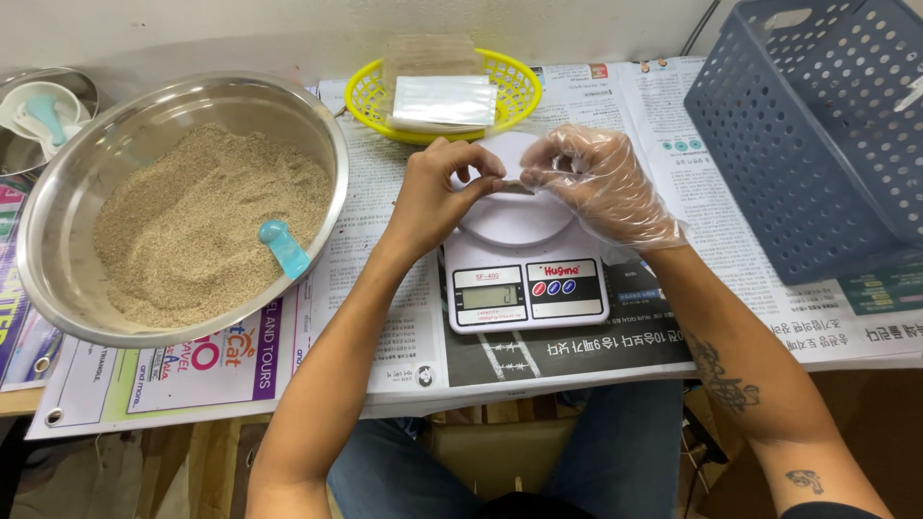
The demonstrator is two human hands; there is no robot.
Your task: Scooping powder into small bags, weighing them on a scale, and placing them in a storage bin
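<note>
Both hands (524,183) pinching pouch (512,187), newspaper-covered table (404,317)

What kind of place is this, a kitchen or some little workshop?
Probably a small hand-packing workstation rather than a kitchen: a steel bowl of tan grain with a blue scoop, a digital scale, and a yellow basket of silver pouches, all on a newspaper-covered table.

Two hands, the bare left hand (435,197) and the gloved right hand (601,187), meet above one white kitchen scale (524,279). One steel bowl (58,207) holds one blue scoop (284,247). One yellow basket (365,96), one silver pouch (444,100) and one blue crate (817,135) complete the count.
</note>
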